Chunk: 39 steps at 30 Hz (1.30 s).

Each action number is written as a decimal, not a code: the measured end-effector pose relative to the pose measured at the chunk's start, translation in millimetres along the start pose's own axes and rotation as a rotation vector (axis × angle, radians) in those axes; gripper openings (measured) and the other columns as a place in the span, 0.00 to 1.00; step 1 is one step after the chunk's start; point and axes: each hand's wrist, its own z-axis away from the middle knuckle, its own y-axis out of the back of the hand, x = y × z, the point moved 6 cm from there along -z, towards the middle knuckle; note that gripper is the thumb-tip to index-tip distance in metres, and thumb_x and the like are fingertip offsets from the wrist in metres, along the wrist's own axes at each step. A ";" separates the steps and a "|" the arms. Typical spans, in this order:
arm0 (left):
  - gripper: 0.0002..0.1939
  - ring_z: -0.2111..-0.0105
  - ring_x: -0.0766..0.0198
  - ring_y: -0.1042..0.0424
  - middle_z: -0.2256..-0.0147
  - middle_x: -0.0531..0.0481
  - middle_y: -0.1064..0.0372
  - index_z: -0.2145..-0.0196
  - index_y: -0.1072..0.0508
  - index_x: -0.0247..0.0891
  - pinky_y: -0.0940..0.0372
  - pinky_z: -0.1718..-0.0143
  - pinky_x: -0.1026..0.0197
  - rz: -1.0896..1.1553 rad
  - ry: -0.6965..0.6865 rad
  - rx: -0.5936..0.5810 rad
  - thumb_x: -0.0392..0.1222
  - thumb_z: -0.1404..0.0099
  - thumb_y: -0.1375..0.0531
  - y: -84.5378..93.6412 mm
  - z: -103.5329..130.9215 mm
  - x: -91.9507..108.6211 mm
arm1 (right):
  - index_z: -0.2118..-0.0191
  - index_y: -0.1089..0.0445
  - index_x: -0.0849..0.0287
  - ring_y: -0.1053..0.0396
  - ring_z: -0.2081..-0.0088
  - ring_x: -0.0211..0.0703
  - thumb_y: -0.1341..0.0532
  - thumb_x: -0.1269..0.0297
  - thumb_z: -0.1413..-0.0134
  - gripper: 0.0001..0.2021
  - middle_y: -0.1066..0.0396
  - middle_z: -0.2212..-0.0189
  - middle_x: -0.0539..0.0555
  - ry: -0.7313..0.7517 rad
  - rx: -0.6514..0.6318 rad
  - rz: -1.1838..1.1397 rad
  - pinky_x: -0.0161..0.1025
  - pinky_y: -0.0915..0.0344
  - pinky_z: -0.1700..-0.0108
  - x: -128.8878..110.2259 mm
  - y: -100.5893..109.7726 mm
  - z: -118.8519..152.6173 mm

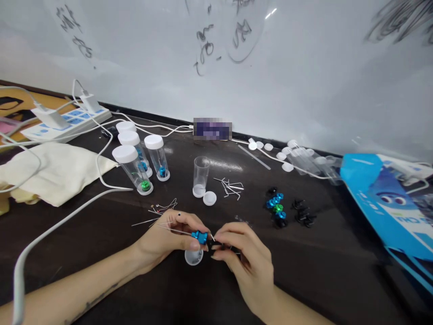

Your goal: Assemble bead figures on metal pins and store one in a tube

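Near the front middle of the dark table, my left hand [172, 234] pinches a small blue metal part [200, 237] with thin wires running out to its left. My right hand [245, 257] is closed on a small black piece [212, 246] at the right end of the blue part. A thin metal bit shows between the fingertips of both hands. Just below the blue part sits a small round clear-and-white container [194, 256]. Behind the hands stands an open clear tube [201, 177], with a white cap [209, 198] lying beside its base.
Several white-capped tubes [157, 158] stand at the back left. Thin wires [162, 207] lie beyond my left hand, bent metal keys [230, 187] beyond the right. Blue, green and black parts [278, 208] lie to the right, near a blue bag [382, 203]. A white cable [43, 243] crosses the left side.
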 end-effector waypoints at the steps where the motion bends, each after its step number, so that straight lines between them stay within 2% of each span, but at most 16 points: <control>1: 0.09 0.70 0.63 0.24 0.69 0.49 0.23 0.70 0.18 0.37 0.29 0.68 0.66 0.007 0.005 -0.008 0.30 0.52 0.28 -0.7 0.2 -0.2 | 0.56 0.27 0.53 0.28 0.63 0.42 0.37 0.78 0.43 0.13 0.31 0.60 0.53 0.004 0.009 0.001 0.38 0.28 0.62 -0.6 0.5 -0.8; 6: 0.10 0.72 0.65 0.24 0.70 0.50 0.24 0.70 0.18 0.37 0.30 0.69 0.67 0.034 0.027 0.013 0.29 0.53 0.28 0.0 -0.6 -0.5 | 0.54 0.27 0.54 0.28 0.61 0.43 0.38 0.79 0.43 0.15 0.30 0.60 0.55 0.034 -0.010 0.017 0.39 0.27 0.61 -4.6 -0.7 -1.9; 12: 0.12 0.72 0.66 0.25 0.72 0.51 0.26 0.70 0.17 0.37 0.31 0.70 0.68 -0.019 0.049 0.015 0.30 0.55 0.27 -0.9 -0.5 -1.8 | 0.56 0.27 0.53 0.27 0.68 0.42 0.34 0.74 0.46 0.12 0.29 0.65 0.53 0.032 0.039 0.020 0.38 0.27 0.69 -5.4 1.2 -1.7; 20: 0.11 0.72 0.66 0.26 0.72 0.50 0.26 0.70 0.17 0.37 0.31 0.70 0.68 -0.039 0.068 0.001 0.31 0.54 0.27 -1.8 0.8 -2.7 | 0.55 0.28 0.55 0.27 0.65 0.43 0.34 0.76 0.45 0.13 0.29 0.64 0.54 0.138 0.005 0.065 0.39 0.26 0.66 -9.8 -1.2 -0.8; 30: 0.10 0.74 0.67 0.26 0.73 0.50 0.24 0.73 0.18 0.36 0.31 0.72 0.69 -0.031 0.075 0.027 0.31 0.56 0.27 -1.6 1.4 -2.6 | 0.53 0.29 0.55 0.28 0.66 0.43 0.37 0.76 0.42 0.12 0.31 0.62 0.56 0.177 -0.053 0.136 0.39 0.26 0.68 -13.3 -1.7 4.3; 39: 0.12 0.74 0.66 0.25 0.73 0.50 0.23 0.72 0.18 0.35 0.30 0.71 0.68 -0.078 0.092 0.036 0.31 0.57 0.26 1.0 2.9 -4.9 | 0.58 0.27 0.61 0.28 0.68 0.41 0.37 0.75 0.42 0.07 0.29 0.66 0.56 0.229 -0.019 0.161 0.36 0.27 0.70 -17.7 -1.3 2.2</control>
